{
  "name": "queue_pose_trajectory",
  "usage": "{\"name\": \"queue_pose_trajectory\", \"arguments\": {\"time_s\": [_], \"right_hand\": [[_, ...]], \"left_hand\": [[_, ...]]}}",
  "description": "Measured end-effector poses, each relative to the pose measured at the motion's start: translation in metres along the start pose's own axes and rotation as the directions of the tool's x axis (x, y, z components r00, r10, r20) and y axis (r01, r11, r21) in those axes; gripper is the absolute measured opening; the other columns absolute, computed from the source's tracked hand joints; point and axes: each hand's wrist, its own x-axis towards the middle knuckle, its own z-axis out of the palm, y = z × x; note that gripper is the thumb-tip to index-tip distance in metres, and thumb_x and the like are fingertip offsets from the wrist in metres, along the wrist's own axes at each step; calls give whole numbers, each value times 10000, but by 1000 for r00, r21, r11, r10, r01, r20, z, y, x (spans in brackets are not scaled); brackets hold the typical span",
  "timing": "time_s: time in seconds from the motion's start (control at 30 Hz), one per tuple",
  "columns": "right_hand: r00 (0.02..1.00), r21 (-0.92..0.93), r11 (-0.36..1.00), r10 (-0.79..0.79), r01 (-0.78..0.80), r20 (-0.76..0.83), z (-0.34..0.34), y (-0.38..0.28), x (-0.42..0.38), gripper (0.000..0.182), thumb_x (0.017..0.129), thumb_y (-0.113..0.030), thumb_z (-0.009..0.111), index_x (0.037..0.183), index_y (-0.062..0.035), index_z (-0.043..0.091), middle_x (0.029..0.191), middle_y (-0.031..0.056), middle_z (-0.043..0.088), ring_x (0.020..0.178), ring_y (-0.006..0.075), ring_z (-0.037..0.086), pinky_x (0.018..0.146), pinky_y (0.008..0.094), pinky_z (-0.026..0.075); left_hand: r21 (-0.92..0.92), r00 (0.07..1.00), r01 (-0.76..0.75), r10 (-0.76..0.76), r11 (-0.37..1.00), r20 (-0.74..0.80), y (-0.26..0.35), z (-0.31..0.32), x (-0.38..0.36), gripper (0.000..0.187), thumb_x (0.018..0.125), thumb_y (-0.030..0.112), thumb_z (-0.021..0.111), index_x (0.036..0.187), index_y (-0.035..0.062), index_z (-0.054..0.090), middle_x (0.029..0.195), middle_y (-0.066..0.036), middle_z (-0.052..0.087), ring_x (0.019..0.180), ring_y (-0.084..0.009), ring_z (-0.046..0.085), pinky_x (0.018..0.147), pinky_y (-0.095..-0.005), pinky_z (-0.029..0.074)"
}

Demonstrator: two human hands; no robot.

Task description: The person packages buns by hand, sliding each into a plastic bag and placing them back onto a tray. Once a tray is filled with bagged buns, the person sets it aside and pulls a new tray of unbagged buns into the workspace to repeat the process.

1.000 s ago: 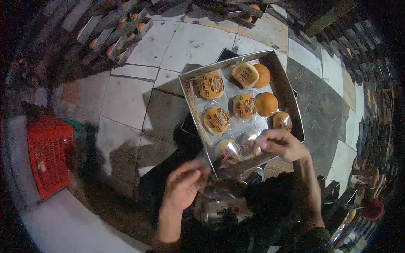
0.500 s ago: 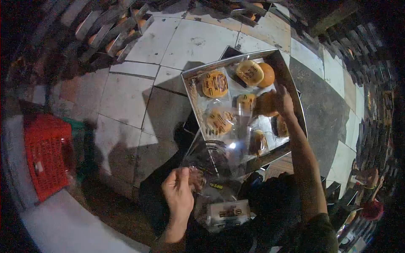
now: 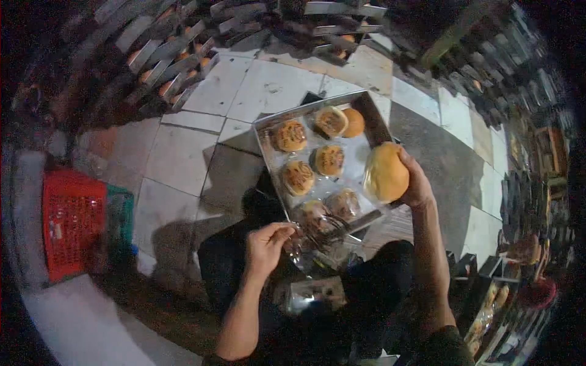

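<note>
My right hand (image 3: 416, 182) grips a round golden bun (image 3: 388, 172) over the right side of a metal tray (image 3: 379, 114). Several buns lie in that tray, among them a printed, wrapped one (image 3: 291, 136) at the upper left and a plain one (image 3: 353, 123) at the top. Just below the tray's lower left edge, my left hand (image 3: 268, 247) pinches a clear plastic bag (image 3: 314, 244). A stack of flat clear packaging (image 3: 316, 295) rests low between the dark-clothed legs.
A red crate (image 3: 74, 222) and a green crate (image 3: 120, 216) stand at the left on the tiled floor (image 3: 177, 149). More trays with buns (image 3: 174, 73) are at the upper left. At the lower right is another tray of bread (image 3: 486, 314).
My right hand has lifted the bun out of the tray and moved down with it. My left hand, still on the bag, has risen slightly. The camera view has shifted.
</note>
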Motion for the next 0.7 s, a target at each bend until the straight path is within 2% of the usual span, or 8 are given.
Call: {"name": "queue_pose_trajectory", "arguments": {"time_s": [0.17, 0.2, 0.27, 0.37, 0.47, 0.57, 0.63, 0.7], "right_hand": [[975, -554, 832, 149, -33, 167, 51, -22, -101, 624, 769, -339, 622, 1240, -31, 353, 1115, 140, 506, 1020, 213, 506, 886, 322, 407], [978, -832, 551, 204, -71, 52, 54, -13, -122, 736, 709, -339, 688, 1252, 0, 326, 1163, 151, 477, 1075, 222, 463, 912, 330, 383], [989, -646, 762, 126, -45, 80, 76, 25, -154, 701, 705, -277, 701, 1220, 34, 342, 1112, 164, 507, 1026, 229, 504, 879, 327, 411], [991, -371, 925, 42, -85, -124, 80, 40, -180, 621, 730, -243, 676, 1187, 35, 360, 1050, 140, 515, 918, 186, 547, 766, 287, 478], [782, -321, 873, -477, 368, -401, 124, 69, -209, 414, 762, -190, 629, 1083, -9, 440, 965, 98, 539, 815, 187, 565, 699, 290, 488], [704, -595, 406, -557, 694, 441, 173, 109, -249, 663, 718, -154, 687, 1232, 32, 313, 1213, 218, 408, 1136, 314, 404, 950, 405, 322], [755, -576, 490, -389, 655, 528, 190, 120, -260, 858, 723, -322, 667, 1308, 51, 163, 1367, 243, 155, 1267, 342, 189, 1025, 399, 170], [776, -530, 580, -345, 618, 528, 190, 105, -267, 1016, 685, -546, 605, 1319, 67, 101, 1392, 239, 76, 1287, 353, 128, 1036, 397, 128]], "left_hand": [[199, 993, -83, 64, 976, 101, 8, 2, -17, 156, 756, 131, 656, 831, -5, 642, 700, -65, 633, 650, -67, 567, 581, -221, 450], [200, 992, -100, 82, 975, 96, 18, 3, -25, 156, 756, 131, 656, 831, -5, 642, 700, -65, 633, 650, -67, 567, 581, -221, 450], [207, 964, -207, 163, 956, 211, 39, 6, -43, 140, 751, 102, 652, 837, -8, 633, 719, -63, 634, 659, -80, 569, 607, -240, 457], [240, 912, -148, 227, 959, -342, 68, -11, -74, 259, 785, 103, 608, 1020, 19, 538, 925, -70, 595, 832, -127, 546, 759, -269, 430], [-27, 878, -202, 169, 979, -447, 89, 1, -136, 412, 847, 120, 515, 1206, 15, 343, 1166, -139, 443, 1039, -186, 444, 897, -308, 347], [-492, 945, -115, -58, 863, -322, 90, 24, -142, 644, 815, 476, 490, 1291, 100, 274, 1259, -109, 386, 1087, -233, 453, 848, -372, 427], [-633, 943, -118, -113, 766, -313, 103, 12, -135, 703, 792, 524, 494, 1313, 119, 249, 1292, -115, 360, 1115, -253, 435, 866, -394, 421], [-538, 969, -78, 190, 839, 157, 116, 11, -151, 615, 879, 409, 412, 1341, 90, 161, 1331, -124, 283, 1186, -253, 333, 964, -376, 315]]}}
